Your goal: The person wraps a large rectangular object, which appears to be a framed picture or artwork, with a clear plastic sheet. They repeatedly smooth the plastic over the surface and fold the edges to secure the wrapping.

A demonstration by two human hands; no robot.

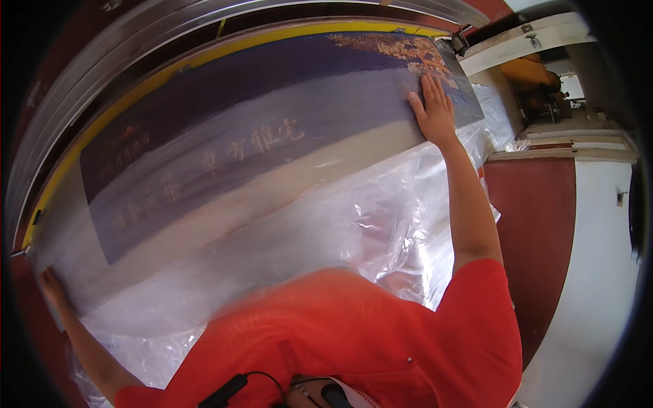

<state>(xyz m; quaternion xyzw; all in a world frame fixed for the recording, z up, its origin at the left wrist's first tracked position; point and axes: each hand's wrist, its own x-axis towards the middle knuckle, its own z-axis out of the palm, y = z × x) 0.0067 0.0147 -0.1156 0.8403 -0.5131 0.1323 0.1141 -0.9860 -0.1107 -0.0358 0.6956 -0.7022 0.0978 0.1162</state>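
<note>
A long printed sheet (252, 129), dark blue fading to grey, with gold characters and an orange leafy tree motif, lies slantwise in front of me. My right hand (434, 112) rests flat near its right end, fingers stretched out and thumb apart. Far to the left, my left hand (54, 289) is at the left edge of the pale, hazy surface (61, 238) around the sheet; its fingers are small and partly hidden. Crinkled clear plastic film (401, 231) spreads along the near side, between the sheet and my body.
A yellow strip (272, 37) runs along the far edge, with metal rails (115, 54) beyond it. At the far right corner is a small dark fitting (461, 41). A dark red panel (530, 231) and a white surface (602, 272) stand on the right.
</note>
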